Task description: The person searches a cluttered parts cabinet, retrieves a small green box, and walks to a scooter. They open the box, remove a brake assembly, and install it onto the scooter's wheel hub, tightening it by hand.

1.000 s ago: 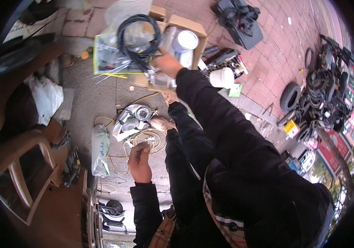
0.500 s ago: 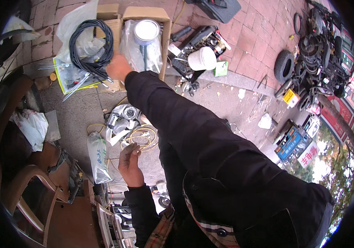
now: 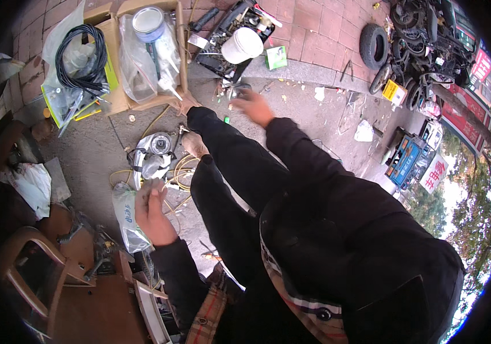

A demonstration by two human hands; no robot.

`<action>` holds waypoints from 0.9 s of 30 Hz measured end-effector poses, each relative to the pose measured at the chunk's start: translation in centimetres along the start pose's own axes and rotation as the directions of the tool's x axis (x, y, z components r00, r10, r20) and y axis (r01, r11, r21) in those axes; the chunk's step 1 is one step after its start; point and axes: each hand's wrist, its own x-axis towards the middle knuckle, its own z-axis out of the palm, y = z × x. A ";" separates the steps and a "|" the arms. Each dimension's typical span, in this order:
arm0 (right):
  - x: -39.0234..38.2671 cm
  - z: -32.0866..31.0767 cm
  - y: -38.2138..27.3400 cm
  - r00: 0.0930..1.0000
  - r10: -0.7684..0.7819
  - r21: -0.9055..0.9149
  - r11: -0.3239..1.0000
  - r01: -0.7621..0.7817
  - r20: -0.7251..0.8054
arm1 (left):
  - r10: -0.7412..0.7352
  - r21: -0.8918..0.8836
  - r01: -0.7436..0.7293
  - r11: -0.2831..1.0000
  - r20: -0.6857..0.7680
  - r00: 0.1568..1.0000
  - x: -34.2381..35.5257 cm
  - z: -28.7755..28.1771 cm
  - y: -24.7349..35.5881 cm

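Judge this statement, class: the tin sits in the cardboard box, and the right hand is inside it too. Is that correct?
Not quite: the right hand is outside the cardboard box, to its right, as the head view shows. The tin does sit in the box.

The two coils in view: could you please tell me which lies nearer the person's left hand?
The yellow coil, on the ground close to the left hand; the black coil lies farther off, by the cardboard box.
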 end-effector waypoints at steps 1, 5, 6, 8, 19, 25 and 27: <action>-1.4 -3.7 3.7 0.970 0.179 0.089 0.982 -0.166 -0.163 | 0.004 -0.004 -0.004 1.000 0.011 1.000 0.2 0.6 -1.0; -4.6 -14.4 12.7 0.885 0.130 -0.250 0.932 -0.263 -0.447 | -0.004 -0.140 0.016 0.990 0.085 0.996 -1.7 3.9 -7.6; -4.7 -15.7 13.4 0.867 0.123 -0.270 0.921 -0.281 -0.483 | -0.024 -0.158 0.040 0.987 0.102 0.994 -2.7 5.0 -9.5; -4.3 -17.3 13.7 0.890 0.037 -0.267 0.948 -0.176 -0.455 | -0.090 -0.178 0.124 0.976 0.186 0.979 -5.0 7.6 -13.3; 24.7 -19.8 22.6 0.908 -0.382 -0.574 0.788 0.223 -0.171 | -0.520 -0.570 0.517 0.639 0.175 0.836 -4.6 25.4 -31.3; 18.4 -17.8 23.8 0.928 -0.255 -0.465 0.879 0.107 -0.270 | -0.387 -0.648 0.392 0.653 0.160 0.908 -7.4 27.1 -30.6; 10.3 -16.2 20.9 0.963 -0.230 -0.421 0.894 0.153 -0.138 | -0.325 -0.602 0.327 0.728 0.117 0.938 -8.0 26.9 -30.4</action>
